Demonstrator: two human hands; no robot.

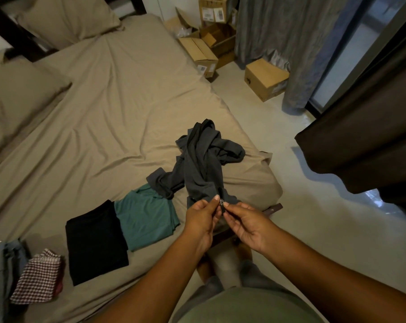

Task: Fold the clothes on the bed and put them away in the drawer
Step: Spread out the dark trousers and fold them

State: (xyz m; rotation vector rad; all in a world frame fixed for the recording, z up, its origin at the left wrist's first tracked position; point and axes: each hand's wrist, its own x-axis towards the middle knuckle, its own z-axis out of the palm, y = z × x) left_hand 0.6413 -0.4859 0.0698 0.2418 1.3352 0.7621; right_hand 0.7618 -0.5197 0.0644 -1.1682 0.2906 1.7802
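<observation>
A crumpled dark grey zip garment (pixel 202 159) lies on the bed's near right corner. Its lower end is lifted, and both hands meet at the zipper there. My left hand (pixel 203 216) pinches the fabric edge beside the metal zip slider (pixel 221 201). My right hand (pixel 246 223) pinches the other side of the zip end. To the left lie a folded teal garment (pixel 146 219), a folded black garment (pixel 96 241) and a folded red-and-white checked cloth (pixel 37 279). No drawer is in view.
The beige sheet (pixel 92 124) covers the bed, with two pillows (pixel 64 18) at the head. Grey clothes (pixel 1 264) lie at the far left edge. Cardboard boxes (pixel 264 79) stand on the floor past the bed, by grey curtains (pixel 290 43). A dark curtain (pixel 372 136) hangs at right.
</observation>
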